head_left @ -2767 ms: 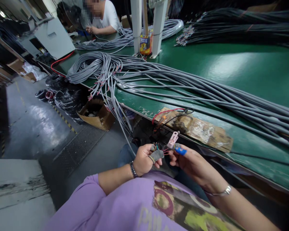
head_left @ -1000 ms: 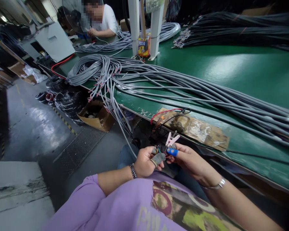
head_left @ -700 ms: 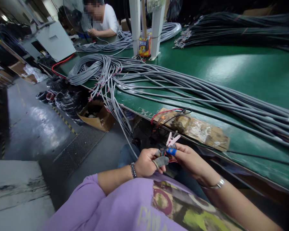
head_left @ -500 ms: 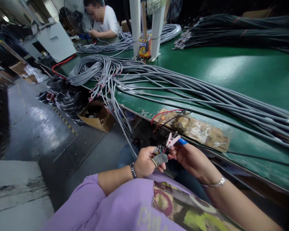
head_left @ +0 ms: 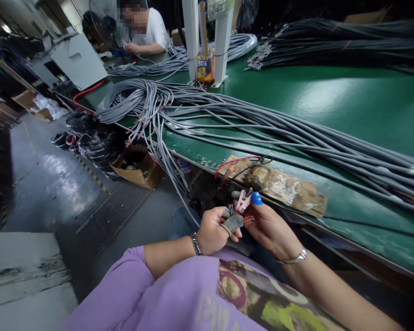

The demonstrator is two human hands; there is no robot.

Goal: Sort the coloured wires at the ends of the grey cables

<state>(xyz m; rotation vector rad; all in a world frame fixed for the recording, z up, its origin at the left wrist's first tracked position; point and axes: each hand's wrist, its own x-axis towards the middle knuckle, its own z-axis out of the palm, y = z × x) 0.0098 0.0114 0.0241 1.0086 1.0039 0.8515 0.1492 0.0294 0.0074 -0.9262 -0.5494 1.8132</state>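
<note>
My left hand (head_left: 215, 230) is closed around the end of a grey cable, pinching a fan of thin coloured wires (head_left: 232, 210) between thumb and forefinger; both wear grey finger cots. My right hand (head_left: 267, 225), with a blue cot on one fingertip, is closed on a small pink clip tool (head_left: 242, 201) held against the wire ends. Both hands sit just below the front edge of the green bench (head_left: 331, 96), above my lap.
A long bundle of grey cables (head_left: 248, 124) lies across the bench, its ends hanging over the edge. A taped brown pad (head_left: 279, 184) with red and black leads sits on the edge. Cardboard box (head_left: 138, 163) on the floor. A person (head_left: 145, 27) works at the far end.
My right hand lifted the pink clip slightly and brought it back onto the wire ends; the blue fingertip now points up. My left hand kept its grip on the wires.
</note>
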